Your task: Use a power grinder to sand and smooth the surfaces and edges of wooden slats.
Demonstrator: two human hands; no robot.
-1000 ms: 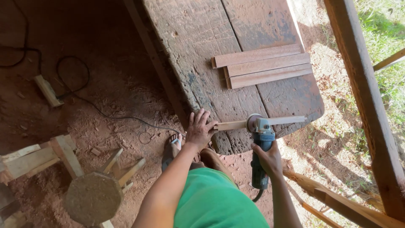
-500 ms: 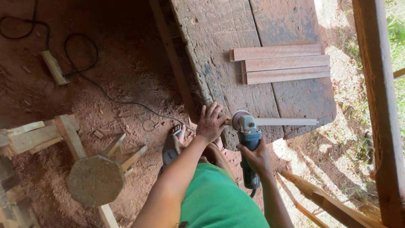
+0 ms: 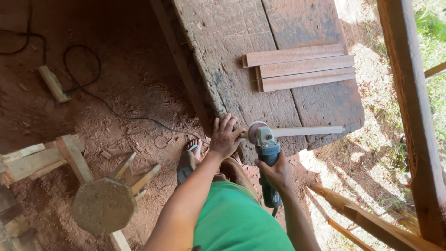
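Observation:
My right hand (image 3: 276,173) grips the body of a blue-grey angle grinder (image 3: 266,153), its sanding disc pressed against the near end of a thin wooden slat (image 3: 307,131). The slat lies along the near edge of a worn plank workbench (image 3: 232,56). My left hand (image 3: 225,135) presses flat on the bench at the slat's left end, right beside the disc. The grinder's tail and cord drop out of sight behind my green shirt.
Three stacked wooden boards (image 3: 302,68) lie farther back on the bench. A black cable (image 3: 93,88) snakes over the red dirt floor, a wood offcut (image 3: 54,83) near it. A wooden stool (image 3: 103,204) stands lower left. A thick timber post (image 3: 413,116) rises at right.
The view has shifted, so bench and boards sit further right in frame. The grinder has moved left along the slat toward my left hand, which stays pressed at the slat's end.

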